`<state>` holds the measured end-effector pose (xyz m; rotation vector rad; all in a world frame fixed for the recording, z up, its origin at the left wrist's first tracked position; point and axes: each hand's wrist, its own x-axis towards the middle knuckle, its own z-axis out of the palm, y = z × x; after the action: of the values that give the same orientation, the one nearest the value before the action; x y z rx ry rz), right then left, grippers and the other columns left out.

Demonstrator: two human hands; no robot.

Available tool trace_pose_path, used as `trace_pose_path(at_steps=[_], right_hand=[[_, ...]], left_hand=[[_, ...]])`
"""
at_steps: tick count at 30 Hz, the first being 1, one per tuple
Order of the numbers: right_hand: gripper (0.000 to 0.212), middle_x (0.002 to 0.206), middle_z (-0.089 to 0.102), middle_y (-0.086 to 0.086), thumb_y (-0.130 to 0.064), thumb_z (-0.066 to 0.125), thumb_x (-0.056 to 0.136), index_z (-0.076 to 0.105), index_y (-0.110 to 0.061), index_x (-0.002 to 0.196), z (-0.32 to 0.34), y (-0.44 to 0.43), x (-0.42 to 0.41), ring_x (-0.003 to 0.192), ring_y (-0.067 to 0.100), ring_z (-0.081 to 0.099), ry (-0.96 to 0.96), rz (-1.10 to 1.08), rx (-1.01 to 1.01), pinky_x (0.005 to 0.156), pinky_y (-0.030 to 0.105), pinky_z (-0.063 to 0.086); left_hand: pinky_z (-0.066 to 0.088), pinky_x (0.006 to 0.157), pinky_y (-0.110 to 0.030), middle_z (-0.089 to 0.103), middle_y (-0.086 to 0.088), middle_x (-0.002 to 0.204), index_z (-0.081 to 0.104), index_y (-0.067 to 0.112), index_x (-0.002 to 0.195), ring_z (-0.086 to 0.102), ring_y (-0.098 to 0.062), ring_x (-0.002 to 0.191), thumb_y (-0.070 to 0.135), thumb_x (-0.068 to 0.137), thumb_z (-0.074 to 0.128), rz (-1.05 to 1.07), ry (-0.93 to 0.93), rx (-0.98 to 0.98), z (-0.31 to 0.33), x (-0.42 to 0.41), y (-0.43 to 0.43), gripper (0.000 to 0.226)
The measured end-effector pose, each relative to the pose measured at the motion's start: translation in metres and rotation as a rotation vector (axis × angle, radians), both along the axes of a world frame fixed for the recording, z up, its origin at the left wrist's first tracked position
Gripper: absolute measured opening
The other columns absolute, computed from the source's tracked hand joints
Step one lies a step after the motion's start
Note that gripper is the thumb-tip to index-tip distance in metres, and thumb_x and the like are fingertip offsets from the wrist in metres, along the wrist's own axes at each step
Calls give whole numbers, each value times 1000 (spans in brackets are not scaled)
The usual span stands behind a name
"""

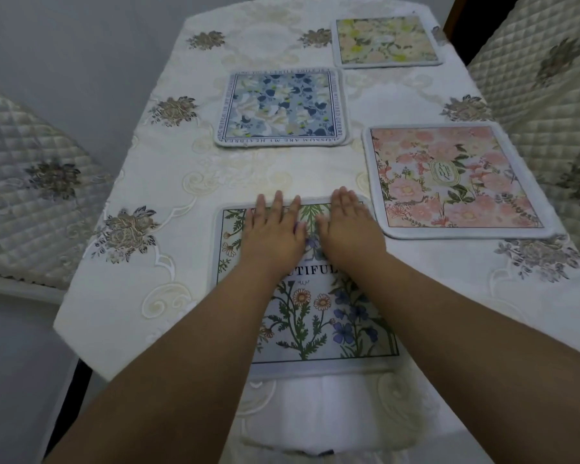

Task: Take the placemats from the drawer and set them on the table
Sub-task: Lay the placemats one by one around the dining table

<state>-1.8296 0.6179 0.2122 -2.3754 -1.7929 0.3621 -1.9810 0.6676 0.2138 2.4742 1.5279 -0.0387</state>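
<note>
Counter: draped in cream embroidered cloth, bearing four square floral mats. Botanical placemat: white-bound, wildflowers with lettering, flat at the near end. Pink placemat: just right of the botanical placemat and beyond it. Blue placemat: straight beyond it. Yellow-peach placemat: farthest beyond it, rightward. Left hand, right hand: side by side, flat, fingers straight, pressing its far half, gripping nothing. Step judged: smoothing the last mat; best stroked evenly outward and kept square, without rucking the cloth beneath.
</note>
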Motion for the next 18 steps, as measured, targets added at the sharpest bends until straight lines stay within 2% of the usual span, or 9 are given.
trace_pose_path(at_steps=[4,7,11,15,18], right_hand=[[74,164,-3,11,-55,9,101,-2,-6,155,1,-13,11,151,23,-4,-14,-91,-51,123,38,1],[74,164,-4,13,-53,12,102,-2,-5,155,14,-19,11,151,24,-4,42,-116,-63,122,39,0],[71,164,-2,13,-52,17,103,1,-8,156,42,-46,2,151,25,-2,84,-88,34,123,40,2],[70,165,0,10,-52,25,101,5,-15,157,73,-92,-15,151,24,1,186,-107,28,120,40,8],[72,165,5,5,-57,31,99,10,-19,157,100,-129,-36,151,22,4,244,-100,25,119,42,16]], left_hand=[[-7,121,-44,-9,-9,164,-4,13,156,-11,-24,151,61,98,8,178,8,-24,3,-29,2,77],[-3,122,-43,-6,-13,164,-3,6,155,-8,-24,151,58,99,10,205,8,-54,16,-51,-2,78],[1,123,-39,-4,-8,165,1,9,156,-3,-21,151,54,102,17,171,-48,-13,49,-67,-18,72],[11,120,-39,-2,-3,165,3,14,157,0,-17,151,49,102,30,165,-149,-88,82,-78,-56,71],[13,119,-39,4,-3,165,9,15,157,3,-17,151,49,101,35,157,-195,-98,106,-91,-95,70]])
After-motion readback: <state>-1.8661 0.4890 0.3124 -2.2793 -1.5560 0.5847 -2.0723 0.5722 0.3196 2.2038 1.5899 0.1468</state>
